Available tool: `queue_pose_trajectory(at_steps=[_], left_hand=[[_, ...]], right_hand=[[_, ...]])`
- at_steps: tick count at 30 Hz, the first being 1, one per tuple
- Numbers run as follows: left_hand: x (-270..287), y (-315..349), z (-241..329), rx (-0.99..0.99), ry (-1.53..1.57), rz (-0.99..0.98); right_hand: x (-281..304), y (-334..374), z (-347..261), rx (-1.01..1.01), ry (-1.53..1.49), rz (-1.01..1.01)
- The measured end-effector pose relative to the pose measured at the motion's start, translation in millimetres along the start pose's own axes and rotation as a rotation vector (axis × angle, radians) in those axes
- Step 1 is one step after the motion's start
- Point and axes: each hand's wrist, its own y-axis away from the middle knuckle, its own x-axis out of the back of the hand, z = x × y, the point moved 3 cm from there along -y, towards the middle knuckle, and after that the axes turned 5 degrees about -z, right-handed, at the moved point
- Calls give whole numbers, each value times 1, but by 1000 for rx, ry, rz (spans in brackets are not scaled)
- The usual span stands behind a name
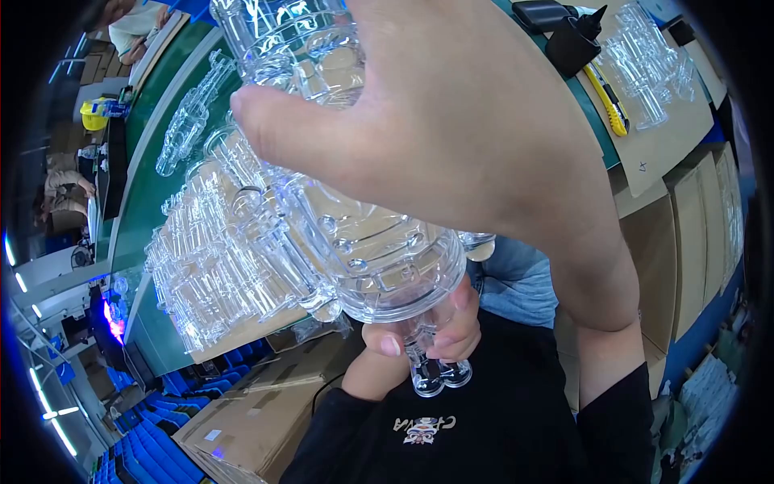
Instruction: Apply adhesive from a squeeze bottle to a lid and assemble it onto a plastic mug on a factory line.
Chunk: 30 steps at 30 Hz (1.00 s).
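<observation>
A large transparent plastic part (379,258) with a round ribbed body and short tubes at its sides hangs right before me. My left hand (439,335) is closed around its lower end, where two rounded tube ends stick out below the fingers. Close to the camera, my right hand (459,121) reaches over it, thumb pointing left against an upper transparent plastic section (290,48). The right fingers run out of the picture at the top. Whether the upper and lower sections are one piece, I cannot tell.
Several similar transparent parts (218,258) lie heaped on cardboard on the green table (149,181). A yellow utility knife (609,97), a black bottle (576,40) and more transparent parts (645,60) are at the right. Cardboard boxes (258,411) stand below.
</observation>
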Motion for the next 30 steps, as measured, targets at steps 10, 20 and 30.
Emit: queue_pose_trajectory(at_steps=[10, 20, 30], left_hand=[[-9, 5, -9, 9, 7, 315], [-13, 10, -12, 64, -125, 551], [-21, -5, -9, 25, -1712, 726]], right_hand=[[8, 13, 20, -108, 17, 129], [0, 18, 44, 21, -225, 243], [-4, 58, -7, 97, -756, 453]])
